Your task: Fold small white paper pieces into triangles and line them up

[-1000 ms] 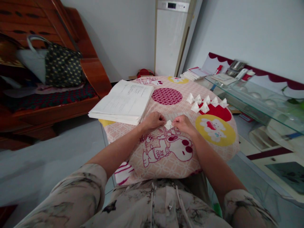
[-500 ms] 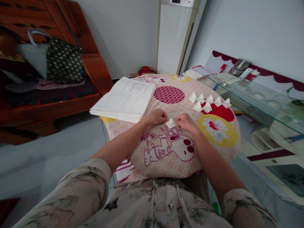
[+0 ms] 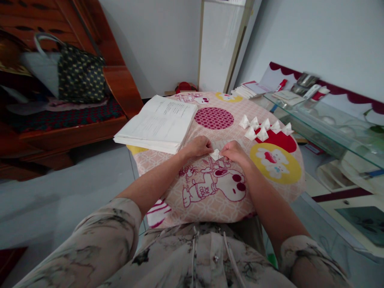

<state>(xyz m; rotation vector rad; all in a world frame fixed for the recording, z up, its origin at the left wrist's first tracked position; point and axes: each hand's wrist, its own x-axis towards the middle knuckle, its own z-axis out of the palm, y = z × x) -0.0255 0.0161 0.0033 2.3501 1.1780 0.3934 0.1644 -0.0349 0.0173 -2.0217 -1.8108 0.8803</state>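
Between my two hands is a small white folded paper piece (image 3: 216, 155), held just above the patterned tablecloth (image 3: 168, 180). My left hand (image 3: 198, 147) pinches its left corner, fingers closed. On the other side, my right hand (image 3: 233, 151) grips the right corner between thumb and forefinger. Several finished-looking folded paper shapes (image 3: 263, 134), white and pointed, stand in two loose rows on the table's right side. To the left lies a thick stack of printed sheets (image 3: 153, 124), open like a book. Fine folds of the held piece are too small to make out.
A glass shelf (image 3: 336, 132) with cups and small items borders the table on the right. Booklets (image 3: 250, 90) are piled at the far right edge. A wooden bench (image 3: 72, 126) with a dark patterned bag (image 3: 80, 76) stands at left.
Both hands stay at nearly the same place, still pinching the paper piece by its two sides. The whole view has shifted very slightly; nothing else has visibly moved.
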